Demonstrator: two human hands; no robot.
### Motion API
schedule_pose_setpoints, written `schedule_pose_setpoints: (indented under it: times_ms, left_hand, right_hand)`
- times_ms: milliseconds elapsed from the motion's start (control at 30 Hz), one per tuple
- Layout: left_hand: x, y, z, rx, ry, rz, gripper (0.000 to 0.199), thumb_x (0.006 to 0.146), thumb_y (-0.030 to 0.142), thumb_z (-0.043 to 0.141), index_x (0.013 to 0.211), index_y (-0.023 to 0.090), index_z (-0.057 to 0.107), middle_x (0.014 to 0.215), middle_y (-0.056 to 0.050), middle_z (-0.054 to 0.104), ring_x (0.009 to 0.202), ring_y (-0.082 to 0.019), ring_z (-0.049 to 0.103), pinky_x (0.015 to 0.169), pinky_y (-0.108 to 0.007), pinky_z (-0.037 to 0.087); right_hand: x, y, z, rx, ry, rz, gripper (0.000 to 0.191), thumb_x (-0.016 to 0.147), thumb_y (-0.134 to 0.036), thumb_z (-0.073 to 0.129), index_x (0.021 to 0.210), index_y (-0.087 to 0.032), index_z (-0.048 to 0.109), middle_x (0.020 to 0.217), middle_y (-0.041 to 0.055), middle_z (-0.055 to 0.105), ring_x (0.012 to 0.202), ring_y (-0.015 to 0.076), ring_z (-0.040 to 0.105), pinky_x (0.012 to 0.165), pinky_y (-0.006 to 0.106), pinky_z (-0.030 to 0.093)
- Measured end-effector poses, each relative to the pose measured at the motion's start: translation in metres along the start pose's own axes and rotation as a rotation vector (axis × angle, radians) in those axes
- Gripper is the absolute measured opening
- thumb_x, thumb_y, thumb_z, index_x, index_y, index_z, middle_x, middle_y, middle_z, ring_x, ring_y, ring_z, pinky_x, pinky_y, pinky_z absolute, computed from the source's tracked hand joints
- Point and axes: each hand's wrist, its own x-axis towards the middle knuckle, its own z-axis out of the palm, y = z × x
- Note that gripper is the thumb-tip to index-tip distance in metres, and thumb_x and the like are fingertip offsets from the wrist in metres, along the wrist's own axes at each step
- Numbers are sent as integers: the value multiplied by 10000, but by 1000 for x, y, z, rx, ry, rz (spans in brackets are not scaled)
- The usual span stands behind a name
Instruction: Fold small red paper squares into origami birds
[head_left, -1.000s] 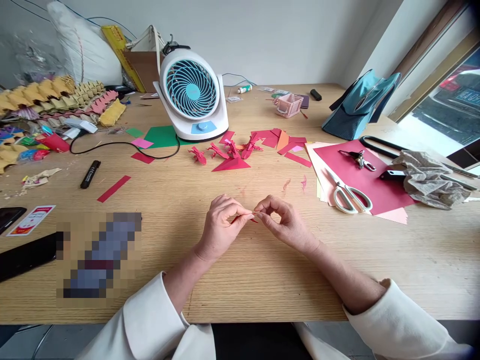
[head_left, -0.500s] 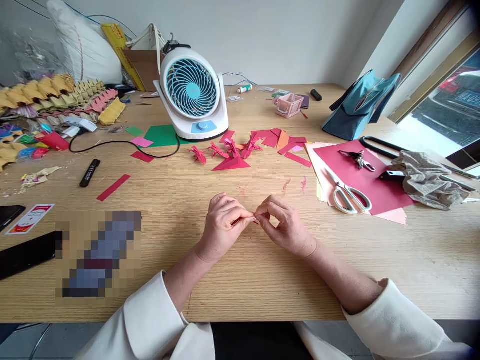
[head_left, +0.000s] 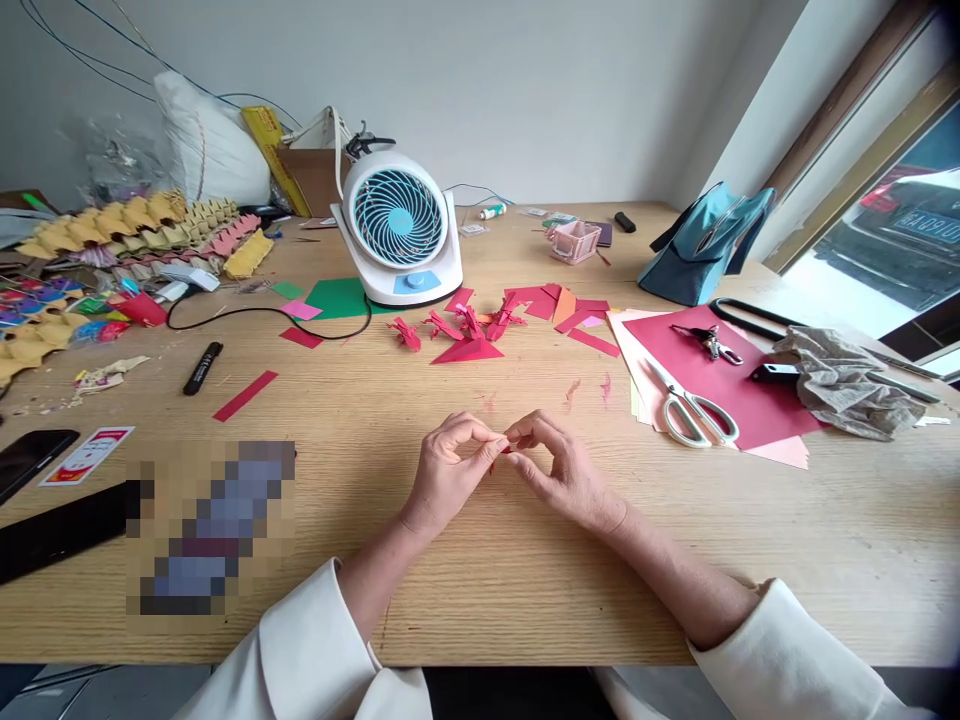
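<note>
Near the middle of the table, my left hand [head_left: 450,470] pinches a small dark red piece of paper [head_left: 505,450] between thumb and forefinger. My right hand [head_left: 566,470] meets it from the right, its thumb and forefinger at the same piece. The fingers cover most of the piece. Beyond my hands lie several folded red paper figures [head_left: 469,322] and a red folded triangle [head_left: 469,350]. A red paper strip [head_left: 245,396] rests to the left. White-handled scissors [head_left: 694,412] lie on a large red sheet [head_left: 765,405] to the right.
A white fan [head_left: 401,230] stands at the back, its black cable curving left. Also on the wooden table [head_left: 540,610] are a black marker [head_left: 202,368], a phone [head_left: 34,460], a pink basket [head_left: 574,243], a blue bag [head_left: 694,250] and a crumpled grey cloth [head_left: 840,375].
The camera view has tilted up slightly, so the scene sits lower. My right thumb has moved away from its forefinger a little, and more of the small red piece shows between my fingertips.
</note>
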Motion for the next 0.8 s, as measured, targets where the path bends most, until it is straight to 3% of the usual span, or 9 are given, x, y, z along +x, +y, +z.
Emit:
schedule_pose_setpoints:
  times_ms: [200, 367, 500, 800]
  left_hand:
    - [-5, -8, 10, -136, -30, -106, 155, 861, 300, 689, 763, 184, 719, 741, -23, 684, 712, -142, 632, 706, -269, 518]
    - [-3, -12, 8, -239, -44, -193, 202, 905, 331, 633, 1006, 196, 743, 978, -60, 743, 893, -172, 694, 822, -279, 539]
    - [2, -9, 4, -279, -16, -254, 230, 942, 329, 563, 989, 173, 725, 967, -62, 747, 934, -181, 695, 882, -293, 532]
    - [5, -6, -7, -281, -154, -12, 237, 922, 134, 513, 1003, 197, 727, 1037, -71, 723, 1098, -204, 644, 1023, -369, 472]
  right_hand:
    - [0, 2, 8, 32, -29, 137, 113, 890, -257, 608, 801, -187, 615, 817, 36, 614, 755, 158, 584, 710, 290, 459]
    - [3, 9, 7, 232, -39, 328, 226, 879, -390, 617, 836, -168, 620, 787, 38, 642, 699, 148, 565, 652, 279, 436]
    - [5, 14, 7, 431, -46, 364, 339, 830, -505, 662, 830, -171, 612, 785, 26, 626, 710, 143, 550, 658, 272, 439]
    - [4, 13, 1, 793, -190, 460, 306, 804, -459, 745, 796, -160, 683, 732, 3, 594, 656, 100, 517, 657, 233, 428]
